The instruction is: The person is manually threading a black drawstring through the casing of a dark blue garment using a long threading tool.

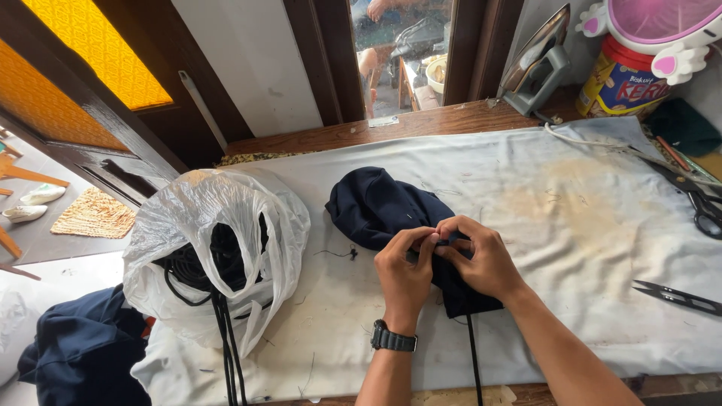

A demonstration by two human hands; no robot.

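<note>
I'm looking straight down on the work table, which is covered with a stained white cloth [571, 218]. Both hands are in the middle of it, pressed together on a dark navy garment [376, 207] that lies bunched near the centre of the cloth, a little toward the far edge.

The left hand [404, 274], with a black wristwatch [392, 338] on the wrist, has its fingers curled closed, pinching a fold of the navy fabric. The right hand [481, 259] meets it fingertip to fingertip, also closed on the same fold. I cannot tell from here whether anything small sits between the fingers. A black cord [474, 361] runs out from under the hands and down to the near edge of the table.

Toward the left edge sits a crumpled white plastic bag [218, 240], open, with a tangle of black cords [226, 323] spilling out of it and trailing over the near edge. Just beyond the near left corner, off the table, more navy cloth [83, 353] hangs in a heap.

Over on the right edge I see a pair of large black scissors [703, 203], and nearer to me a small pair of thread snips [677, 297], well apart from the hands. At the far right corner a clothes iron [538, 64] stands upright on the wooden sill, beside a coloured tin [620, 79].
</note>
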